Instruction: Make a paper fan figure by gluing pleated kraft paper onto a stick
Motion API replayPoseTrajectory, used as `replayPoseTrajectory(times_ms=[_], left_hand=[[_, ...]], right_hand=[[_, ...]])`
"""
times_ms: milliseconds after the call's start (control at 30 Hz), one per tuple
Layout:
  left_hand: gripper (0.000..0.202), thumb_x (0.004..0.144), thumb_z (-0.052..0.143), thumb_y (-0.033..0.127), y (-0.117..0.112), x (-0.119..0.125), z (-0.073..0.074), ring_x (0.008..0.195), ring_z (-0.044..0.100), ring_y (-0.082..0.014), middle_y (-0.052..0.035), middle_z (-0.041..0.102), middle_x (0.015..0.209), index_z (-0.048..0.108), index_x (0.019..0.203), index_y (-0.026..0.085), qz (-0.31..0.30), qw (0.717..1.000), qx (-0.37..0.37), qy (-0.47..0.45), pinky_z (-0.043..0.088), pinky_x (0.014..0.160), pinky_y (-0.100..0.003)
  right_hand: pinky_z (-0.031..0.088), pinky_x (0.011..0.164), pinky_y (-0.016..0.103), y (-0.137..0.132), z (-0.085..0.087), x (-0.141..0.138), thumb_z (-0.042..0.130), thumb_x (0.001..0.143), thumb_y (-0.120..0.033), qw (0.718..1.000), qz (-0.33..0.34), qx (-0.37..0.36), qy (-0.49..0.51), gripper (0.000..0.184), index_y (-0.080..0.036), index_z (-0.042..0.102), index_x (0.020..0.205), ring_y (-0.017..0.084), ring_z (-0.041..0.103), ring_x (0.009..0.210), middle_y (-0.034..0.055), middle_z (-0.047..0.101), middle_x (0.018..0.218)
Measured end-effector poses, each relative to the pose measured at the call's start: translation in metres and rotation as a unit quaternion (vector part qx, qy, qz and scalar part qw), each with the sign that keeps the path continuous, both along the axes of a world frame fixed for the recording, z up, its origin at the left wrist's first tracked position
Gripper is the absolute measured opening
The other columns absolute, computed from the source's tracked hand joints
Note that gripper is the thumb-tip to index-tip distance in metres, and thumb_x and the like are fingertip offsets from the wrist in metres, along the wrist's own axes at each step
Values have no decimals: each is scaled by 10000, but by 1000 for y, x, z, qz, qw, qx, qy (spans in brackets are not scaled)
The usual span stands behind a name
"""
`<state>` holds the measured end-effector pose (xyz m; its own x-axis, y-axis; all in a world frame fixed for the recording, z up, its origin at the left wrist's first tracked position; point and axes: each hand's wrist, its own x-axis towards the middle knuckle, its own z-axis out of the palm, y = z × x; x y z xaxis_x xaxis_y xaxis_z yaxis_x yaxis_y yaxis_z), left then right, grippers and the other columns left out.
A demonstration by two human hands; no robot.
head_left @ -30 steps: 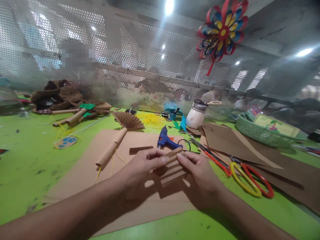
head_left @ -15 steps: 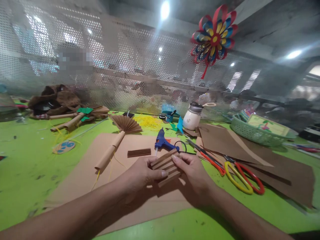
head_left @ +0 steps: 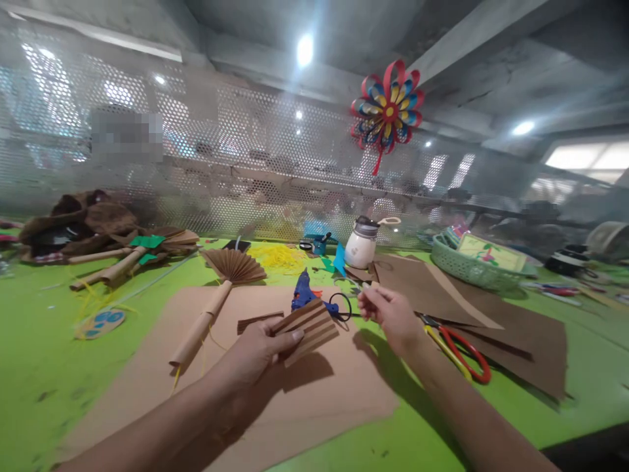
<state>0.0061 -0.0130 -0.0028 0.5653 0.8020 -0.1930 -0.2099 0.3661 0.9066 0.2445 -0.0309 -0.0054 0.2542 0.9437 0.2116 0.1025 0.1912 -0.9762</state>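
Observation:
My left hand (head_left: 255, 351) pinches a pleated strip of brown paper (head_left: 307, 326) and holds it just above a large tan sheet (head_left: 339, 387) on the green table. My right hand (head_left: 390, 311) has come off the pleats and hovers to their right, fingers loosely curled with nothing in them, near a blue glue gun (head_left: 305, 296). A second folded brown strip (head_left: 258, 320) lies flat on the sheet just left of the pleats. A finished paper fan on a rolled handle (head_left: 216, 288) lies further left.
Red and yellow scissors (head_left: 457, 347) lie on dark brown sheets (head_left: 511, 328) to the right. Behind stand a white jar (head_left: 360, 246), a green basket (head_left: 472, 269), yellow shreds (head_left: 278, 255) and more rolled paper pieces (head_left: 122, 259). A perforated mesh screen with a paper flower (head_left: 388, 108) closes the back.
My right hand let go of the pleated strip and moved up and right toward the glue gun. The left hand keeps the strip. The view tilted upward.

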Motion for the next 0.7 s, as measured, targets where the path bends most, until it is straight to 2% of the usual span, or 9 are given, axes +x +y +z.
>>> replayPoseTrajectory(times_ms=[167,267,367,467,533,600,700], left_hand=[[431,703,734,340,7,-9,8,686,649,-172,-85,735,882,678,1088,155,7,998,31,48,478,578,-242],[418,720,718,358,13,-15,11,703,637,-171,-91,729,899,682,1079,148,12,997,70,39,474,599,-247],[398,730,714,349,17,-17,12,755,632,-178,-95,728,889,685,1064,134,26,993,109,39,465,642,-244],[416,712,728,348,18,-16,13,777,638,-185,-96,730,945,684,1071,142,36,992,102,60,453,619,-235],[423,695,740,339,18,-15,13,817,644,-191,-87,724,1005,686,1075,163,36,993,92,62,456,630,-232],[418,691,740,336,20,-15,13,857,639,-195,-74,720,1022,689,1073,175,38,993,103,53,455,655,-230],[408,690,735,343,26,-18,15,830,630,-200,-77,724,962,691,1046,146,61,988,134,54,438,645,-240]], right_hand=[[422,567,284,2,10,50,561,756,-526,983,-49,-47,-171,380,-162,591,656,137,513,555,6,566,602],[384,568,295,-9,16,75,592,724,-441,942,-67,-84,-317,313,-164,615,579,165,506,558,16,571,543],[376,614,310,-27,17,94,584,721,-331,888,-60,-114,-441,217,-166,660,602,203,545,641,57,648,641],[392,681,317,-45,12,104,565,726,-251,839,-31,-136,-525,158,-170,699,706,238,580,758,86,688,784],[405,724,318,-53,7,104,551,740,-222,814,-14,-143,-563,193,-173,714,830,253,586,834,97,689,871],[413,769,321,-56,3,101,525,771,-216,796,-7,-142,-588,265,-171,701,964,261,582,904,108,678,954],[407,821,339,-55,5,98,463,840,-262,779,-20,-134,-612,318,-158,674,1055,271,565,973,131,656,1029]])
